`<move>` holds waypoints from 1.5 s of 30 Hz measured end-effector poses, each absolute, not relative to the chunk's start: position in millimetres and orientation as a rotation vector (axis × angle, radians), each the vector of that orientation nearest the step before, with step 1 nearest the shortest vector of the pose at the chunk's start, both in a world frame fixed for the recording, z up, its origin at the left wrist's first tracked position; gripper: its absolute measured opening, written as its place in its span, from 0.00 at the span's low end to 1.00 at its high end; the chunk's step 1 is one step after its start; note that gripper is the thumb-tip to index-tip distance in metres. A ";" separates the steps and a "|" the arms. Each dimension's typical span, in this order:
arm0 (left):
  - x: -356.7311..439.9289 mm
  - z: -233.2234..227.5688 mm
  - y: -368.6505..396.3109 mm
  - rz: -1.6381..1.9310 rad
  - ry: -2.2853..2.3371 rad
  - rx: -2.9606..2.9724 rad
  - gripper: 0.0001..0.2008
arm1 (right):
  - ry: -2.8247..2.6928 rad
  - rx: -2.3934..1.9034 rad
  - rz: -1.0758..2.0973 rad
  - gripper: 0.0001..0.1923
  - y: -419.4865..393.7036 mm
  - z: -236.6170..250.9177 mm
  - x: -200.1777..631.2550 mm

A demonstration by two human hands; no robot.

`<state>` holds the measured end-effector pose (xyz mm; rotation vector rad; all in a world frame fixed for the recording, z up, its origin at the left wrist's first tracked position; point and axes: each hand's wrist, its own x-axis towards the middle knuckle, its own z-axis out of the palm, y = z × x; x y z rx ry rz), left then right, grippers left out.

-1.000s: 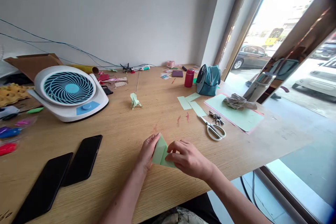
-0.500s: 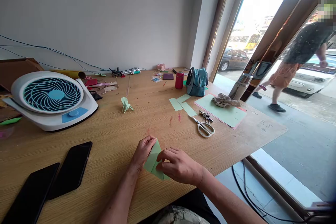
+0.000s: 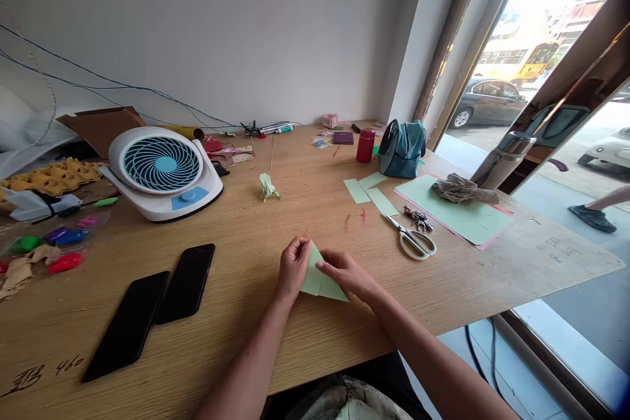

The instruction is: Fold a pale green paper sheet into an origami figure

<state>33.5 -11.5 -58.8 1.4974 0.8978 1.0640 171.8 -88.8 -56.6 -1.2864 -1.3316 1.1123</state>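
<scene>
A folded piece of light green paper is held between both hands, just above the near part of the wooden table. My left hand pinches its upper left corner. My right hand grips its right side, thumb on top and the other fingers behind, partly hidden. A crease line runs down the paper, and its lower edge spreads toward me. Farther off stands a small folded green paper figure. To the right lie light green paper strips, white-handled scissors and a bunch of keys.
Two black phones lie at left, near a white fan. At the back right are a red flask, a teal bag, green sheets under crumpled brown paper, and a steel thermos.
The view has swung left. My right hand has shifted from over the paper's front to its right side, and the paper now fans out wider below. The passer-by outside has mostly left view.
</scene>
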 end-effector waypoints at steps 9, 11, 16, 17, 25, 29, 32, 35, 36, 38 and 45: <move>33.0 -65.0 -5.9 1.079 1.011 1.522 0.19 | -1.347 -1.368 1.074 0.26 -92.0 -70.7 166.6; 30.8 -63.8 -4.4 1.051 1.012 1.565 0.20 | -1.377 -1.369 1.059 0.26 -93.4 -68.2 165.4; 27.9 -60.9 -2.0 0.983 0.972 1.659 0.20 | -1.461 -1.360 1.029 0.24 -97.3 -63.2 163.7; 27.7 -61.1 -1.7 0.981 0.972 1.669 0.21 | -1.476 -1.359 1.023 0.24 -97.8 -63.7 164.0; 23.5 -61.4 1.1 1.076 1.101 1.675 0.25 | -1.593 -1.370 0.993 0.22 -101.0 -70.1 165.3; 20.3 -56.8 2.9 1.120 1.120 1.646 0.22 | -1.633 -1.370 0.965 0.22 -103.3 -65.0 164.4; 18.6 -54.5 4.9 1.142 1.108 1.624 0.21 | -1.636 -1.374 0.969 0.22 -103.9 -62.8 164.5; 17.5 -53.9 7.4 1.168 1.104 1.586 0.22 | -1.620 -1.375 1.034 0.20 -104.0 -63.6 164.5; 17.3 -54.2 8.3 1.175 1.104 1.570 0.22 | -1.615 -1.375 1.052 0.20 -104.1 -64.3 164.4; 16.7 -55.1 9.9 1.183 1.101 1.539 0.22 | -1.604 -1.382 1.048 0.21 -104.4 -66.0 164.4; 16.4 -56.3 10.9 1.068 1.078 1.397 0.23 | -1.428 -1.464 0.868 0.24 -103.1 -73.3 171.0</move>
